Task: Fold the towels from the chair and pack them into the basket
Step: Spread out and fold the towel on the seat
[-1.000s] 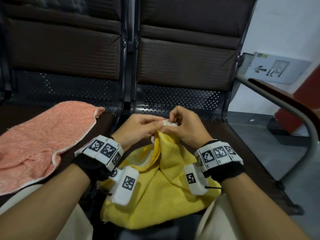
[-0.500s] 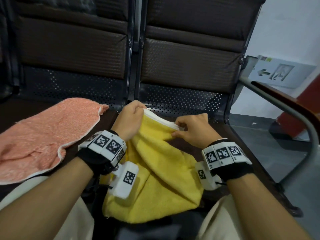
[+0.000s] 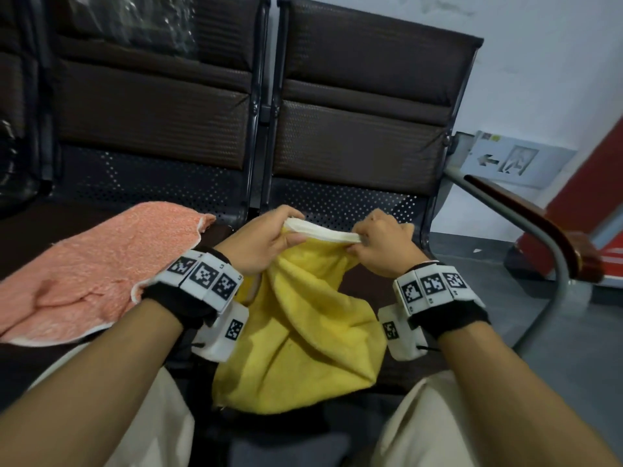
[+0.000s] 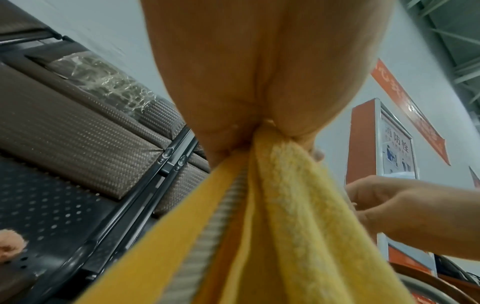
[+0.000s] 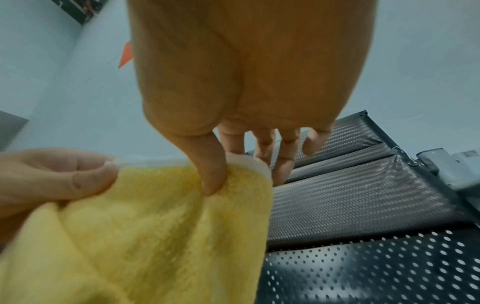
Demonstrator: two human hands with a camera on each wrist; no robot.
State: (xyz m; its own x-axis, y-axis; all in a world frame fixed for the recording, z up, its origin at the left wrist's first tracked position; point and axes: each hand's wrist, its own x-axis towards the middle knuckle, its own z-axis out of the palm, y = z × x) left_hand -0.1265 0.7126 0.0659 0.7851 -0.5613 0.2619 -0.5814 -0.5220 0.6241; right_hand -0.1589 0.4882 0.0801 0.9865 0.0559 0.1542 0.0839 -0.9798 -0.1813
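A yellow towel [image 3: 303, 335] with a white hem hangs crumpled over the right seat, lifted by its top edge. My left hand [image 3: 269, 237] pinches the hem at its left end, and my right hand [image 3: 377, 244] pinches it at its right end, so the white edge stretches between them. In the left wrist view the yellow towel [image 4: 272, 205] drops from my fist. In the right wrist view my thumb [image 5: 210, 176] presses the yellow towel [image 5: 155, 226] against my fingers. An orange towel [image 3: 84, 274] lies spread flat on the left seat. No basket is in view.
Two dark padded chair backs [image 3: 354, 129] rise behind the seats. A metal armrest with a wooden top [image 3: 539, 230] curves at the right. My light trousers [image 3: 421, 429] show at the bottom. A grey floor lies beyond the right seat.
My hands have drawn apart along the white hem, from touching at the middle to holding its two ends. The yellow towel has risen and opened out a little.
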